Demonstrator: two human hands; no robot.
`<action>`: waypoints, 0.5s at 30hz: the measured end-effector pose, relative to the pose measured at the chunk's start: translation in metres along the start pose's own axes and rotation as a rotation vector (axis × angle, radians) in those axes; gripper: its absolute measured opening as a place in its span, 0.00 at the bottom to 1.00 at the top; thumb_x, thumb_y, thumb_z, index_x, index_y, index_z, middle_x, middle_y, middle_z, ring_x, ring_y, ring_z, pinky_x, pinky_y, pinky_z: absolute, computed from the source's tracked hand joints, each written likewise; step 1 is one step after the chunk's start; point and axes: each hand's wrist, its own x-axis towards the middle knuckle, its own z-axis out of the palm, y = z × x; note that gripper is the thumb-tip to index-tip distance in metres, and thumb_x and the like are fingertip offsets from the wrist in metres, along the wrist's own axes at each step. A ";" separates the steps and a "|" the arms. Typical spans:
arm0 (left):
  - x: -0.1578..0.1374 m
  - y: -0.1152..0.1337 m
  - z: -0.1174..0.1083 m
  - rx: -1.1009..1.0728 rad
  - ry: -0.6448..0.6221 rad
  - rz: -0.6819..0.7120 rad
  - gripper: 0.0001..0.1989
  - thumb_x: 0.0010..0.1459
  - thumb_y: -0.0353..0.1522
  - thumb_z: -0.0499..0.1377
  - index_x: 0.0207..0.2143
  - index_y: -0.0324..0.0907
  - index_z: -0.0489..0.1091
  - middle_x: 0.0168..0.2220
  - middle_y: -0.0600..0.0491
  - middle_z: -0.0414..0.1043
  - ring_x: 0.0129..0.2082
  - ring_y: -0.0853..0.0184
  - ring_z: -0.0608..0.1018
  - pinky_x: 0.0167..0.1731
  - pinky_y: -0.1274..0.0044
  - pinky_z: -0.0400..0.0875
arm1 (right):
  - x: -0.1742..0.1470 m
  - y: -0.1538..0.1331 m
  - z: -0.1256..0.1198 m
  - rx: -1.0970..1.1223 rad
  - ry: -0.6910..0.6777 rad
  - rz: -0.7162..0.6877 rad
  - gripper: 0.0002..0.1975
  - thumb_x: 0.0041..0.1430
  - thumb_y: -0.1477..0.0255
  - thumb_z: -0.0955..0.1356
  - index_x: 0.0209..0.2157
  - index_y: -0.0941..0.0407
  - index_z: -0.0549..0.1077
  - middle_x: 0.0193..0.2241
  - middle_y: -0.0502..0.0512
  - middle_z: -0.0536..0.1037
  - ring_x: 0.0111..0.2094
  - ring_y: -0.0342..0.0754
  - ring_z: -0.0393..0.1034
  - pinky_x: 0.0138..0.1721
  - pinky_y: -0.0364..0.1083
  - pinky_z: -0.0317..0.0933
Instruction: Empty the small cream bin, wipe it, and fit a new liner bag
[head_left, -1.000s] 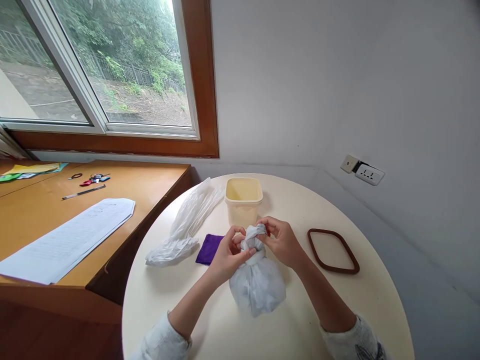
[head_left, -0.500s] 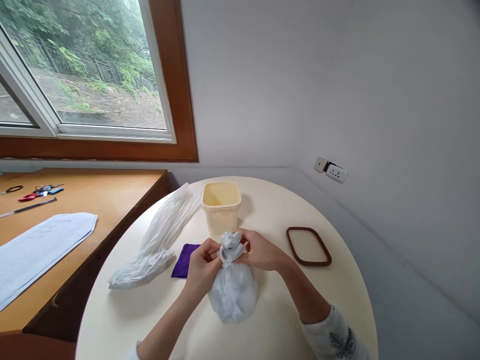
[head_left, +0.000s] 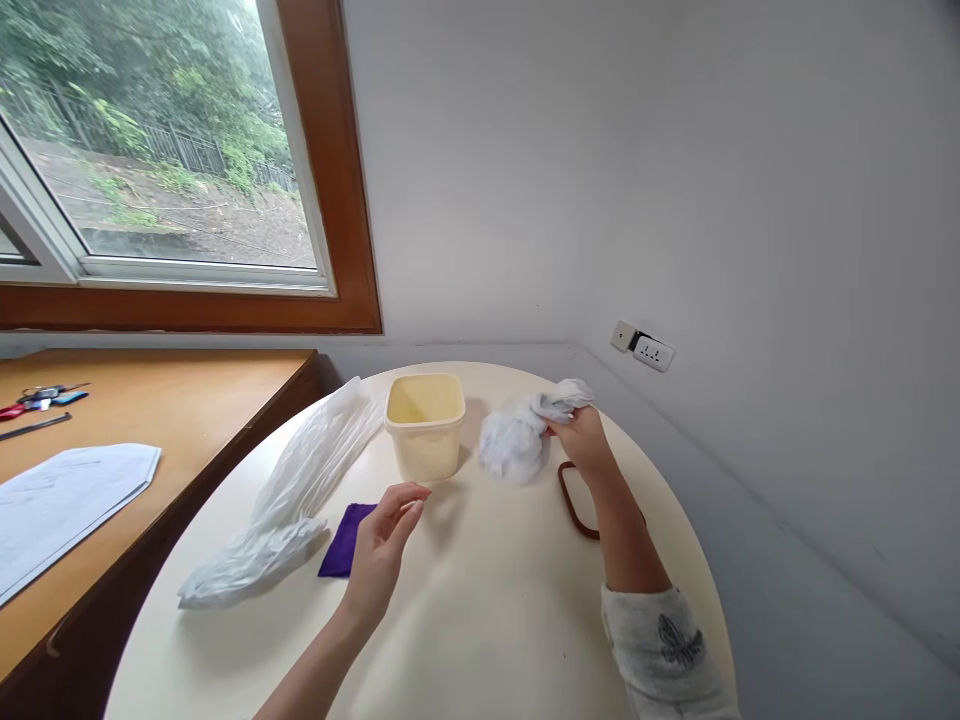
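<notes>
My right hand (head_left: 583, 440) grips the twisted neck of a stuffed white plastic bag (head_left: 516, 445), out to the right of the cream-coloured bin (head_left: 427, 445). The bag is slightly blurred; its contents are hidden. My left hand (head_left: 386, 540) holds nothing, with thumb and fingers curled but apart, above the table just in front of the bin. Beside it, partly covered by the hand, lies a folded purple cloth (head_left: 343, 545). A brown rounded-square frame (head_left: 571, 505) is partly hidden under my right forearm.
A long crumpled white plastic bag (head_left: 300, 485) lies along the left of the round cream table (head_left: 480, 620). On the wooden desk (head_left: 225, 385) at left are papers (head_left: 71, 500), keys (head_left: 49, 398) and a dark thin tool (head_left: 34, 427). A wall socket (head_left: 652, 352) is at right.
My right hand has carried the stuffed bag away to the right and farther back, past the bin. My left hand has let go of it. The view has shifted slightly to the right.
</notes>
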 end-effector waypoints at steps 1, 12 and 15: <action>0.000 0.000 0.001 0.015 -0.002 0.002 0.10 0.56 0.38 0.55 0.35 0.43 0.70 0.39 0.51 0.66 0.41 0.64 0.69 0.43 0.75 0.64 | 0.008 0.006 -0.004 0.040 0.066 -0.018 0.14 0.37 0.70 0.73 0.30 0.59 0.74 0.30 0.54 0.75 0.31 0.48 0.70 0.29 0.46 0.67; 0.001 -0.006 0.002 0.087 -0.021 -0.018 0.09 0.55 0.38 0.54 0.35 0.44 0.68 0.38 0.52 0.64 0.39 0.67 0.68 0.40 0.78 0.64 | 0.042 0.080 -0.036 0.122 0.281 0.086 0.18 0.40 0.67 0.71 0.37 0.56 0.71 0.37 0.56 0.75 0.40 0.52 0.71 0.39 0.52 0.68; 0.001 -0.007 0.002 0.086 -0.020 -0.014 0.08 0.55 0.38 0.54 0.34 0.44 0.68 0.38 0.52 0.64 0.39 0.67 0.68 0.41 0.78 0.63 | 0.041 0.089 -0.041 0.059 0.250 0.172 0.16 0.38 0.69 0.71 0.34 0.56 0.71 0.35 0.56 0.75 0.35 0.51 0.72 0.36 0.51 0.68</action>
